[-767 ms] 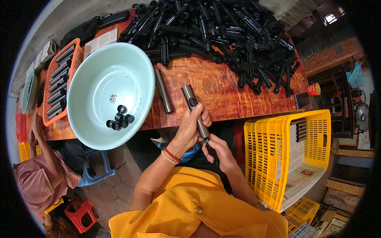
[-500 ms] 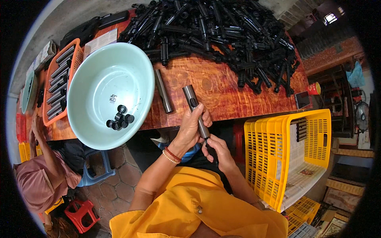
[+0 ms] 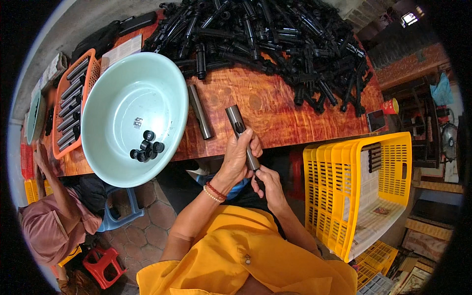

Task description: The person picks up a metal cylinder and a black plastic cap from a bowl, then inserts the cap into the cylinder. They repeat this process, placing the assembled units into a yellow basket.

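My left hand [image 3: 236,158] is wrapped round a grey metal tube [image 3: 235,118] with a dark slot in its side, held slanting over the table's near edge. At the tube's lower end, the fingers of my right hand [image 3: 272,189] are closed round a black part [image 3: 256,173]. Only a little of that part shows; the rest is hidden by the fingers and the tube. A second grey tube [image 3: 200,114] lies on the table, left of the held one. Beside it stands a pale green basin [image 3: 105,93] with several short black rings [image 3: 146,144] inside.
A large heap of black tubular parts [image 3: 255,37] covers the table's far side. An orange basket [image 3: 60,105] of grey tubes stands far left. At right are stacked yellow crates [image 3: 328,191], a phone [image 3: 376,120] and a red-yellow cup [image 3: 391,106]. Another person [image 3: 54,221] sits at left.
The black part stuck out well below the tube before; now little of it shows there. My right hand has moved slightly up against the tube's end. The left hand keeps its grip.
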`<state>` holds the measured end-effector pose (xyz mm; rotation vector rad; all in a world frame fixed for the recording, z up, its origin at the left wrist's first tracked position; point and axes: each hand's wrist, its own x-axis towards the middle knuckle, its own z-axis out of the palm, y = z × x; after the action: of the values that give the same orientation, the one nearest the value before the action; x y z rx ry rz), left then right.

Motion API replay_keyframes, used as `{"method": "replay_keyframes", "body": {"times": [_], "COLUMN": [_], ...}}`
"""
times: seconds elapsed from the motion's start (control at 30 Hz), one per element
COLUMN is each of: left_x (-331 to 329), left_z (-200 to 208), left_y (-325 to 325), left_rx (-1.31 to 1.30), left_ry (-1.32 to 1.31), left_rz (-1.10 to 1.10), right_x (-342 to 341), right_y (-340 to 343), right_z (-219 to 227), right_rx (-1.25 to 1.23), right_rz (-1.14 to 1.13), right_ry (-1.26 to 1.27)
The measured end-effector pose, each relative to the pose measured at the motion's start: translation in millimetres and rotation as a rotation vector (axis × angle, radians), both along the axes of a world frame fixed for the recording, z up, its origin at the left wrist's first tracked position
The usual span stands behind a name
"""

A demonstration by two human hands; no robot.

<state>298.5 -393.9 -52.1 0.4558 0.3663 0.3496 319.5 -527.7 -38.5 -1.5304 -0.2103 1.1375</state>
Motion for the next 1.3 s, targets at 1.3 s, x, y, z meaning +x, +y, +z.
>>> {"method": "replay_keyframes", "body": {"times": [1.3], "left_x": [13.3], "left_z": [17.5], "left_y": [20.7], "left_rx": [-0.28], "left_ry": [-0.051], "left_rz": [0.181], "right_x": [5.5], "right_y": [-5.2], "right_z": [26.7], "right_rx": [-0.28], "right_rz": [0.179], "right_ry": [-1.457]}}
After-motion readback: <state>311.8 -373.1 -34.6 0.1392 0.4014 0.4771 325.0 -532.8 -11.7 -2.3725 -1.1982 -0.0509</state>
